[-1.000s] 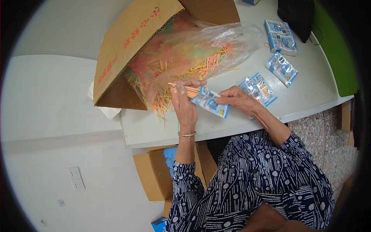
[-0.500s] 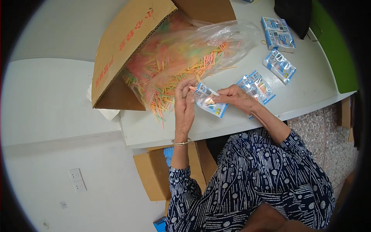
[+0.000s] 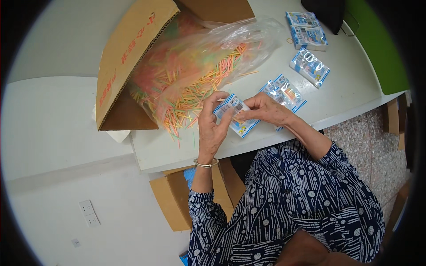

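Two hands, one packet. One cardboard carton (image 3: 171, 204) under the table, blue material (image 3: 189, 176) inside. One white table (image 3: 164, 160), near edge curving past the wrists; narrow strip of tabletop between that edge and the packet. One bangle (image 3: 212, 165) on the left wrist. Left hand (image 3: 213, 128): thumb and fingers grasping the left side of one clear-and-blue packet (image 3: 241, 126), held above the tabletop, tilted. Right hand (image 3: 268, 110): thumb and fingers pinching its right side. Just beyond the right hand, at least two overlapping packets (image 3: 291, 94), exact count hidden. Coloured sticks (image 3: 184, 106), too many to count, spill from one clear plastic bag (image 3: 262, 35); one big cardboard box (image 3: 133, 57) on its side blocks movement to the left. Farther right: one blue-striped packet (image 3: 310, 67), then two side-by-side packets (image 3: 309, 35), one thin ring (image 3: 289, 41) beside them; tabletop shows between groups. Far edge: one black item (image 3: 326, 13), one green panel (image 3: 377, 53).
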{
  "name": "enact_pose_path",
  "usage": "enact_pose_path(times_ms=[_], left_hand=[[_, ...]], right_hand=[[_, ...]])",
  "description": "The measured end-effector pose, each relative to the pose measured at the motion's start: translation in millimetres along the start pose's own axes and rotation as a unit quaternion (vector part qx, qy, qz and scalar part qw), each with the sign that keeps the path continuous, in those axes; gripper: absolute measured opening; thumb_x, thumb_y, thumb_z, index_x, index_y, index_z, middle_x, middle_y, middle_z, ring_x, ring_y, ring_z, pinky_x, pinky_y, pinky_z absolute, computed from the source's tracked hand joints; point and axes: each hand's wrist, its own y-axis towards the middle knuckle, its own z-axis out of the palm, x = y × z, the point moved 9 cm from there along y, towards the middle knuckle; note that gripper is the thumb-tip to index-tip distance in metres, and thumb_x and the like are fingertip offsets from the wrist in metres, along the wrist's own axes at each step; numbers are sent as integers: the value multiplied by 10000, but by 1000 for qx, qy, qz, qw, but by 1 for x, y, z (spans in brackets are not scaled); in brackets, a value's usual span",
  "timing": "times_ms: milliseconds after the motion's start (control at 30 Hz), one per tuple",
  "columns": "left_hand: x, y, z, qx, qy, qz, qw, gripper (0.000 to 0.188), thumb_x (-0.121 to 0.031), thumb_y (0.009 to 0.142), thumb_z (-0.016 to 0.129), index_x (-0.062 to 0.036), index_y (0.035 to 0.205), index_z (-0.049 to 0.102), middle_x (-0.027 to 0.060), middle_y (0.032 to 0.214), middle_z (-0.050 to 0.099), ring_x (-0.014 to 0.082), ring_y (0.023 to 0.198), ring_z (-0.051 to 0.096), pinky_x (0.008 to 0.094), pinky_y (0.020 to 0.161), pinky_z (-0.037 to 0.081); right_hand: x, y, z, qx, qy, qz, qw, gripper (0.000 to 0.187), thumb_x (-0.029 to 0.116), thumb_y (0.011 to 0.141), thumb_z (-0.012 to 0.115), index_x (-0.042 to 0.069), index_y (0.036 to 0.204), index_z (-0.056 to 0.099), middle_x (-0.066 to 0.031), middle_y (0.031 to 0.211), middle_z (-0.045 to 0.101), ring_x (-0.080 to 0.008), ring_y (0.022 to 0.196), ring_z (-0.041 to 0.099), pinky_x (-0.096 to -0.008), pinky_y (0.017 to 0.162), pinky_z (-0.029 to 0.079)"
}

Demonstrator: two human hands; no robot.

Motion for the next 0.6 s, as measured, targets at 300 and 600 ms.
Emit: enact_pose_path(times_ms=[300,600], left_hand=[[2,1,15,37,33,-16,999,326,-11,812,622,-4,1118,511,129,950,650,190,904,632,294,814,489],[12,-4,38,74,64,-22,995,273,-41,827,614,-1,1079,516,130,931,650,160,827,617,276,736,484]], right_hand=[[20,-20,-12,-30,-110,6,994,257,247,794,706,-10,801,701,9,592,583,-21,581,443,-231,519,353],[36,-43,-32,-70,-167,-61,982,330,258,773,718,-21,937,653,-67,775,627,-123,712,554,-261,658,451]])
